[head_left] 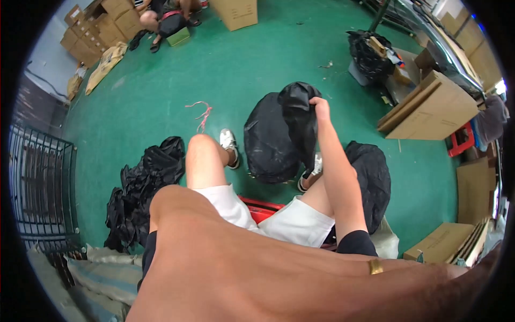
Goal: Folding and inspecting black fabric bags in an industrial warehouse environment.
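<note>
I sit on a red stool (262,209) above a green floor, knees apart. My right hand (322,108) is stretched forward and grips the top of a black plastic bag (296,110), which drapes over a full, rounded black bag (268,142) standing between my feet. My left forearm lies across the bottom of the view, very close to the camera, with a gold band (375,266) at the wrist. My left hand (458,276) runs into the dark lower right rim, so its fingers are not clear.
A heap of empty black bags (142,182) lies left of my leg and another filled black bag (373,177) to the right. Cardboard boxes (429,110) stand at right, flat cardboard (445,241) at lower right. A pink string (203,115) lies ahead. Another person (166,19) sits far back.
</note>
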Demonstrator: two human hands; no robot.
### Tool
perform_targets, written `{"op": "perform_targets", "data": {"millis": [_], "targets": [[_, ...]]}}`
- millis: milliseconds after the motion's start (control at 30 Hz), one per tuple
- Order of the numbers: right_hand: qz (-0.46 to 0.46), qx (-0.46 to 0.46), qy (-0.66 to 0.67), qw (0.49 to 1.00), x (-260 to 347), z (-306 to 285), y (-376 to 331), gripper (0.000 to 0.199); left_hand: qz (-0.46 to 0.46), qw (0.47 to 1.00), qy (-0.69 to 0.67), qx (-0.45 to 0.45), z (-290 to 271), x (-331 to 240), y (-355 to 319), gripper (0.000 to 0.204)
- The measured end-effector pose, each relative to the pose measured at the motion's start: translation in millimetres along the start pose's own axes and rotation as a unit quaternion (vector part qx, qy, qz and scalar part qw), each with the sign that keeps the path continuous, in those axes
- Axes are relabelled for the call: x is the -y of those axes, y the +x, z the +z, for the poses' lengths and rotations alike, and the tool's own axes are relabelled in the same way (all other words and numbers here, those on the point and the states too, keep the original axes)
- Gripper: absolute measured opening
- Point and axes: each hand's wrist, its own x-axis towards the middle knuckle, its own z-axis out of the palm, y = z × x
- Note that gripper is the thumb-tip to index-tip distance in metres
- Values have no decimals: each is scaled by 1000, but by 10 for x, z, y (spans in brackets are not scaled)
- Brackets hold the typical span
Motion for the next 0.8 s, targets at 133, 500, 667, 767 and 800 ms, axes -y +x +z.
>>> {"op": "perform_targets", "data": {"millis": [133, 500, 667, 767, 800], "targets": [[26, 80, 15, 996, 170, 739, -627, 14, 7, 998, 43, -41, 60, -200, -219, 134], [-136, 64, -164, 975, -112, 469, -342, 14, -76, 977, 200, -25, -318, -634, -333, 136], [29, 102, 107, 989, 396, 963, -1089, 15, -82, 843, 324, -421, -1383, -1002, -982, 55], [39, 75, 103, 991, 339, 873, -980, 23, -152, 665, 443, -581, -2250, -1053, -1460, 37], [-8, 59, 106, 993, 318, 884, -952, 26, -171, 652, 461, -577, -2426, -1021, -1551, 38]]}}
